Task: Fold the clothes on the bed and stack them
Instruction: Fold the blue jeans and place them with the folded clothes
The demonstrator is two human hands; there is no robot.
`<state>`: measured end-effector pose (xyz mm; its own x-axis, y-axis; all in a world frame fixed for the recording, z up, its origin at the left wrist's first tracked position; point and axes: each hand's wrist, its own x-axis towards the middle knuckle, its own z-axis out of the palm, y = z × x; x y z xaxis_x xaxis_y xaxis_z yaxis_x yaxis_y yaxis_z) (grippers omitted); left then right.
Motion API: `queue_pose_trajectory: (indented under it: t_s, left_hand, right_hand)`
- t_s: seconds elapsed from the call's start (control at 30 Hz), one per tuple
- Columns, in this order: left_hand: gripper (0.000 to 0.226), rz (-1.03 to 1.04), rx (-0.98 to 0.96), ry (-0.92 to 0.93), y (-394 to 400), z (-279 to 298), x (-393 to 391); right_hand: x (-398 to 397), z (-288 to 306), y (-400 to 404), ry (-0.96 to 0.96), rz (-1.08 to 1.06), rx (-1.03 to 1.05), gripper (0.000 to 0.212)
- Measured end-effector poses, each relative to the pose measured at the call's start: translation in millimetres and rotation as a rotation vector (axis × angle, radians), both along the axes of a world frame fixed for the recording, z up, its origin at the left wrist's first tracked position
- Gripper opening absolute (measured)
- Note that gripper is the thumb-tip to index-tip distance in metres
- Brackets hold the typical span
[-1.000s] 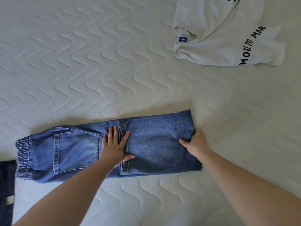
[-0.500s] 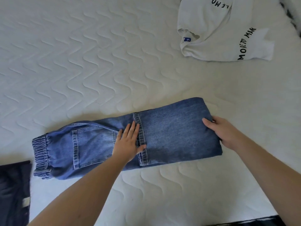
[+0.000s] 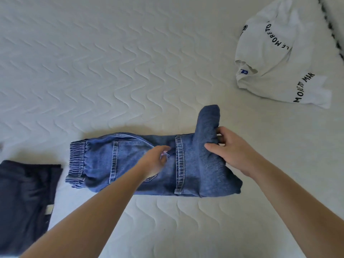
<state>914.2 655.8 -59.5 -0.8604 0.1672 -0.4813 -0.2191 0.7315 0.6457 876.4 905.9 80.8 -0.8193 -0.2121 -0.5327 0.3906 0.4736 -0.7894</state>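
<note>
A white quilted mattress (image 3: 111, 71) with wavy stitching; a dark striped edge (image 3: 331, 28), perhaps piping, at top right.

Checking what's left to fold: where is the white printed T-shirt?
Head view, far right: the crumpled white printed T-shirt lies on the quilted mattress, beyond the blue denim jeans.

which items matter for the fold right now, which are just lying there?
In play:
jeans, right end lifted off the bed
right hand, gripping that lifted end
left hand, over the jeans' middle

Lying about:
white T-shirt, crumpled, far right
dark garment, left edge
mattress
</note>
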Motion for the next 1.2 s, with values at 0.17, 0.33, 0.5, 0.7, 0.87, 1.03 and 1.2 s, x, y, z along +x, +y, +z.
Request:
queue_pose_trajectory:
  t_s: [0.17, 0.33, 0.5, 0.7, 0.87, 1.03, 1.2]
  left_hand:
    - [0.038, 0.344, 0.252, -0.022, -44.0, 27.8, 8.6]
    - [0.043, 0.647, 0.628, -0.085, -83.3, 57.3, 11.6]
    - [0.038, 0.776, 0.791, -0.218, -122.5, 64.7, 22.9]
    - [0.035, 0.956, 0.845, -0.268, -169.1, 49.9, 44.3]
    - [0.035, 1.047, 0.839, -0.313, -200.3, 35.5, 61.1]
    - [0.031, 1.124, 0.746, -0.393, -216.6, 17.5, 73.0]
    - [0.047, 0.912, 0.388, -0.336, -217.6, 1.9, 72.4]
  right_hand:
    - [-4.8, 6.6, -75.4, 0.062, 0.038, 0.004, 0.030]
    - [-3.9, -0.8, -147.2, 0.126, 0.094, 0.001, 0.027]
    - [3.1, -15.6, -207.8, 0.120, 0.179, 0.018, 0.026]
    - [16.7, -49.9, -268.0, 0.082, 0.250, 0.046, 0.022]
    - [32.9, -86.1, -309.5, 0.076, 0.280, 0.073, 0.021]
    - [48.7, -109.2, -321.6, -0.030, 0.356, 0.057, 0.023]
    - [42.7, -115.6, -272.5, -0.003, 0.339, 0.062, 0.030]
